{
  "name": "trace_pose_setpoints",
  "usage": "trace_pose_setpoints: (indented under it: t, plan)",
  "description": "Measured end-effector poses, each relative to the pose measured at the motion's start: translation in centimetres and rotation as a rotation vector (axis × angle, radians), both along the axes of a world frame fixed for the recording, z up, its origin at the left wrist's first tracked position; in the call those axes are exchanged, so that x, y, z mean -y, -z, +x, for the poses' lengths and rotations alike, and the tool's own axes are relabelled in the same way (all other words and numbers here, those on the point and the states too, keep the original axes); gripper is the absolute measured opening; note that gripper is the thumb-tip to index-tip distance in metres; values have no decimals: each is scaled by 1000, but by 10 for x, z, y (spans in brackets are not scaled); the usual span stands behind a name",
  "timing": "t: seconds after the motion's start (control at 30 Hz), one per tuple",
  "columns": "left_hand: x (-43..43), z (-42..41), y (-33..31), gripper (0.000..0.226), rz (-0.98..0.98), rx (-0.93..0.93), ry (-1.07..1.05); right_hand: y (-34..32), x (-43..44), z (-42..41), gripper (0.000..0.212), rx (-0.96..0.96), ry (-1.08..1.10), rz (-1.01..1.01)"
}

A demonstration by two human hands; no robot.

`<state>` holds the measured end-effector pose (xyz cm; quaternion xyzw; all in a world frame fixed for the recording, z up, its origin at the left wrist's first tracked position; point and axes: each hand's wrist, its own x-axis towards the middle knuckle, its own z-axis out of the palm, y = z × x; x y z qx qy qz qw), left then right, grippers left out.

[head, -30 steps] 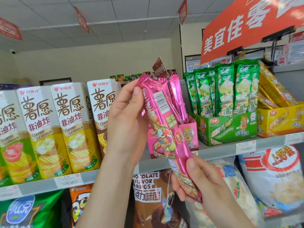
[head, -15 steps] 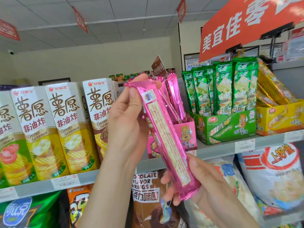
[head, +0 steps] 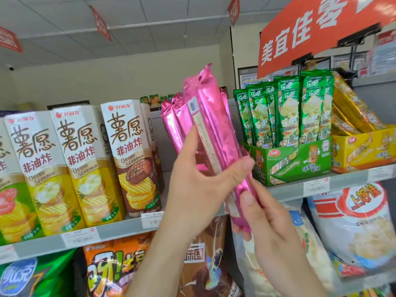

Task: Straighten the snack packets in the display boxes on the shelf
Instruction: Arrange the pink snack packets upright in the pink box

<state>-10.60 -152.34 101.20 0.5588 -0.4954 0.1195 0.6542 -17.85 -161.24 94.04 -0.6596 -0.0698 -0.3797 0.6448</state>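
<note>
A long pink foil snack packet (head: pixel 211 116) stands nearly upright in front of the shelf, its back seam facing me. My left hand (head: pixel 199 185) grips its middle, thumb across the front. My right hand (head: pixel 263 224) pinches its lower end from below. Behind it, other pink packets (head: pixel 174 123) stand upright; their display box is hidden by my hands. To the right, green packets (head: pixel 287 110) stand in a green display box (head: pixel 300 163). Yellow packets (head: pixel 351 108) lean in a yellow display box (head: pixel 364 148).
Tall chip cartons (head: pixel 85 163) line the shelf (head: pixel 120 230) on the left. Large snack bags (head: pixel 353 228) fill the shelf below. An orange sign (head: pixel 317 28) hangs above the right side.
The pink packet has been raised and turned nearly upright. My left hand slid from its top end down to its middle. My right hand stays at the lower end.
</note>
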Motion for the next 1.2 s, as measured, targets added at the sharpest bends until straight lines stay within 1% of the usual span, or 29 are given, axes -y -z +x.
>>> trace_pose_setpoints:
  t: [0.07,0.13,0.17,0.23,0.27,0.33,0.37,0.47,0.63,0.7,0.8,0.83,0.9,0.97,1.0,1.03,1.1,1.2]
  plan:
    - [0,-2,6,52,-23,-36,11,-3,0,-3,38,-30,118,-86]
    - [-2,-1,6,53,-78,-93,-30,-4,0,-4,41,0,76,-109]
    - [-3,0,5,55,-112,-136,-41,-2,1,-4,44,31,1,-77]
    - [-5,5,1,50,-184,-193,-28,0,3,-3,51,53,-137,108]
    - [-5,8,0,46,-205,-206,-19,0,4,-3,59,59,-182,189]
    - [-4,11,-1,41,-219,-214,11,0,5,-4,73,56,-224,280]
    - [-3,12,-1,40,-224,-215,26,-1,6,-4,75,49,-230,313]
    - [2,13,0,39,-229,-239,74,-2,10,-6,70,35,-234,346]
    - [9,11,2,35,-212,-263,141,3,18,-7,67,33,-180,349]
    - [12,11,3,36,-196,-264,149,4,19,-7,62,32,-142,328]
    - [16,10,3,46,-187,-276,107,5,25,-10,36,16,-78,247]
    - [16,10,2,48,-185,-268,89,4,28,-12,31,10,-76,189]
    - [17,11,-1,49,-167,-223,52,-1,34,-16,32,-21,-102,50]
    - [18,10,-3,59,-127,-184,27,-9,42,-17,46,-38,-99,-3]
    - [20,10,-3,62,-101,-170,25,-13,46,-16,49,-27,-71,-12]
    - [22,10,-2,59,-79,-155,31,-18,50,-15,48,-8,-34,-25]
    - [26,10,-1,47,-54,-151,64,-26,54,-12,48,14,12,-76]
    - [30,12,-1,39,-91,-237,159,-30,57,-8,50,26,67,-147]
